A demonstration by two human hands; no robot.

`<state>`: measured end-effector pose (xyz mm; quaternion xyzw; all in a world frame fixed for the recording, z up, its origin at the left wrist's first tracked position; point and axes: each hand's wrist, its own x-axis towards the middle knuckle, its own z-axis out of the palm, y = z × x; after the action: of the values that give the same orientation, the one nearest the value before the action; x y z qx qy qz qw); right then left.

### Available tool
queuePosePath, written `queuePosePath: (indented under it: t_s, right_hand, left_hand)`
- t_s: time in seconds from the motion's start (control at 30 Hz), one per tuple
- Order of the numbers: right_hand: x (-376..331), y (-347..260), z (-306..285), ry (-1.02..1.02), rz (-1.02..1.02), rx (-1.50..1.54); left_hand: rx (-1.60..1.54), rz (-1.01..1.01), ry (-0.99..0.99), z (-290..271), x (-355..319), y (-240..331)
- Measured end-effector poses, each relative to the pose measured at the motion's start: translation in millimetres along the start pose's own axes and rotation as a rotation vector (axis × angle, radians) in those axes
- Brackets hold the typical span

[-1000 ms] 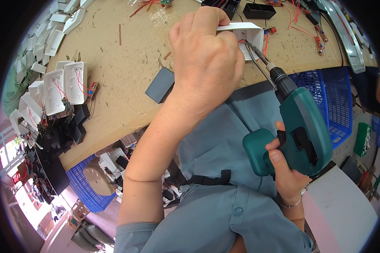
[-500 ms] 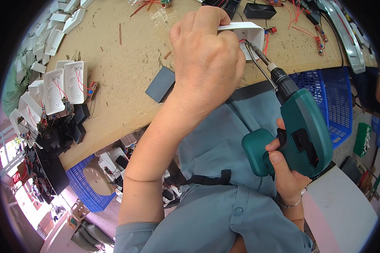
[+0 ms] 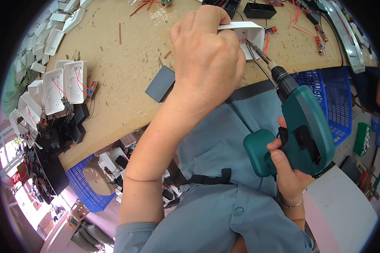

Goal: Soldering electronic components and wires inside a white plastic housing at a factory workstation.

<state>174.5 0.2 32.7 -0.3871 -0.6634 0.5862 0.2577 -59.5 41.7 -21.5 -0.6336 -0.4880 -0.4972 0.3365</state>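
Note:
My left hand (image 3: 209, 59) is closed on a white plastic housing (image 3: 256, 33) at the far edge of my reach, its open side facing me. My right hand (image 3: 289, 177) grips a green soldering gun (image 3: 308, 122) by the handle, with fingers by the black trigger. The gun's metal tip (image 3: 257, 51) points up and left into the housing, beside a thin curved feed tube. A bit of red wire shows at the tip; whether they touch I cannot tell. My left fingertips are partly hidden behind the hand.
White housings (image 3: 75, 82) with red wires stand at the table's left. A dark flat block (image 3: 160, 84) lies by my left wrist. Black boxes (image 3: 259, 10) and wired boards (image 3: 318, 40) lie at the back. Blue baskets (image 3: 340, 105) flank the table's near edge.
The soldering gun's body has shifted slightly to the right with my right hand, while its tip stays inside the housing. My left hand has barely moved.

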Motion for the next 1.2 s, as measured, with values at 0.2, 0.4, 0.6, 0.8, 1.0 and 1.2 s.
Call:
queuePosePath:
  t_s: [0.2,0.4,0.6,0.8,1.0,1.2]
  right_hand:
    - [-2.1,0.7,-0.9,0.012,-0.01,0.008]
    - [0.3,5.3,-2.2,0.04,-0.077,0.021]
    - [0.0,2.4,-0.3,0.007,-0.059,0.015]
    - [-0.6,1.8,-2.4,0.021,-0.045,0.017]
    - [-4.1,7.4,-5.8,0.014,-0.118,0.046]
    - [-10.2,11.7,-12.2,0.065,-0.226,0.043]
  left_hand:
    - [0.185,-0.121,-0.371,-5.6,5.2,6.4]
    - [0.051,-0.21,-0.276,-13.8,17.7,19.3]
    - [-0.003,-0.013,-0.002,0.3,-0.5,0.5]
    - [0.06,-0.229,-0.304,-14.1,17.7,18.6]
    - [0.047,-0.206,-0.267,-17.6,20.5,20.4]
    - [0.133,-0.348,-0.396,-24.5,8.6,20.7]
